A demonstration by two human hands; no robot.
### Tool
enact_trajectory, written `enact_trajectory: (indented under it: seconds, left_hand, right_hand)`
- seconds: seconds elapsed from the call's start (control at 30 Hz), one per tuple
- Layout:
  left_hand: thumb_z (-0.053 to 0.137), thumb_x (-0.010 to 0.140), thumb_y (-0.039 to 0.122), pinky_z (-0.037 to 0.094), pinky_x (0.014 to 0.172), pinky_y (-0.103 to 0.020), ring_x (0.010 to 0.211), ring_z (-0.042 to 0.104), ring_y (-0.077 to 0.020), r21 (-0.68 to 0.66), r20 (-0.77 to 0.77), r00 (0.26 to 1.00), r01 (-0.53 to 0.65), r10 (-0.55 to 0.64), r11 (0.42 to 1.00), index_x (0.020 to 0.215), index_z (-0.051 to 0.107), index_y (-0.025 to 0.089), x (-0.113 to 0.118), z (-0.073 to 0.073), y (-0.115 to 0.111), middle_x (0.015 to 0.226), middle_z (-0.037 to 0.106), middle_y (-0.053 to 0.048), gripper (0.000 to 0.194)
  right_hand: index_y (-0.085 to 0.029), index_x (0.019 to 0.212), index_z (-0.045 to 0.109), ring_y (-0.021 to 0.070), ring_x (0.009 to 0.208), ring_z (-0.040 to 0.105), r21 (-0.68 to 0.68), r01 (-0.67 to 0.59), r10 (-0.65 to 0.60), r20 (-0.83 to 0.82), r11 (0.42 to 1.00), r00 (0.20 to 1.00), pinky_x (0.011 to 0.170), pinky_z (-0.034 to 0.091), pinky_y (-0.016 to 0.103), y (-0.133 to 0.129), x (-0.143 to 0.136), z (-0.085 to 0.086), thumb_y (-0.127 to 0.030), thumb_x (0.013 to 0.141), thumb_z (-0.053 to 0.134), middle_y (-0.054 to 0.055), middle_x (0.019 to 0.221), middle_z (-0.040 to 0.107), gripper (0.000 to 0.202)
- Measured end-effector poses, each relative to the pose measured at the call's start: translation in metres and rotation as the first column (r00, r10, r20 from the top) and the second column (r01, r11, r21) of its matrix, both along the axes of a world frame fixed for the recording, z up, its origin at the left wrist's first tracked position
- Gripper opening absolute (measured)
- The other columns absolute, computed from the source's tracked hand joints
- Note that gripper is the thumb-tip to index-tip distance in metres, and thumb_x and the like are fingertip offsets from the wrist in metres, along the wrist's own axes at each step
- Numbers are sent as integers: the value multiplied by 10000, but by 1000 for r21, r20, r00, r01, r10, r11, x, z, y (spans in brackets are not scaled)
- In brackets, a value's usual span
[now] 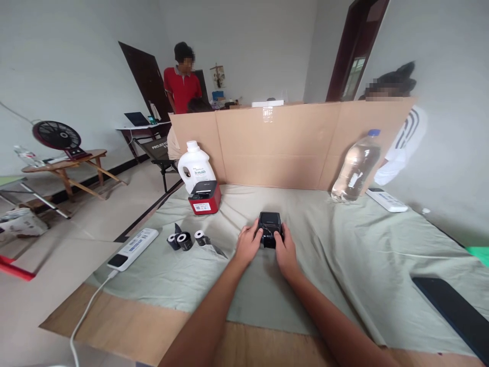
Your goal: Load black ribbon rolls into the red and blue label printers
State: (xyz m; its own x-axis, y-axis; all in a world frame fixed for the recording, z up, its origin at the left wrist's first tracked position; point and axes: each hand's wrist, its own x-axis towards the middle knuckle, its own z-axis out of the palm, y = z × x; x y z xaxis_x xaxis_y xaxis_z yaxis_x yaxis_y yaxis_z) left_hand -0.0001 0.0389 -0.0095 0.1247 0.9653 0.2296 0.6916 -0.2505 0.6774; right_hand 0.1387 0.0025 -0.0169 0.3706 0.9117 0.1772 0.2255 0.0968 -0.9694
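Observation:
A small black thermal printer stands on the cloth in front of me, glossy on its near side. My left hand grips its left side, the thumb resting near the front corner. On the opposite side my right hand closes round it, with the thumb on the glossy front. Parts of the printer's sides are hidden by my fingers. To the left lie several small paper rolls in dark wrapping, one with a loose strip trailing off. Behind them sits a red box-shaped device with a black top.
A white jug and a large water bottle stand before an upright cardboard panel. White power strips lie left and far right. A dark phone rests at right. Two people are beyond the panel.

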Motion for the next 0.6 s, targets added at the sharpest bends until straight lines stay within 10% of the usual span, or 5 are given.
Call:
enact_trajectory:
  seconds: [0.3,0.6]
  left_hand:
    - [354,1012,440,448,1033,-420,1117,636,-291,37,-276,961,13,-2,999,1457,517,160,4,14,1,1131,723,-158,550]
    - [321,1014,449,429,1043,-411,1126,626,-286,42,-242,970,15,-4,999,1448,521,174,6,13,-1,1162,719,-146,552]
  right_hand:
    - [-94,1433,495,338,1315,539,1,26,-26,103,1000,994,1111,406,477,6,4,-1,-529,881,493,188,1413,581,703]
    - [-108,1436,508,346,1356,508,40,25,-27,64,999,998,1151,366,514,11,10,-12,-547,858,539,182,1448,553,727]
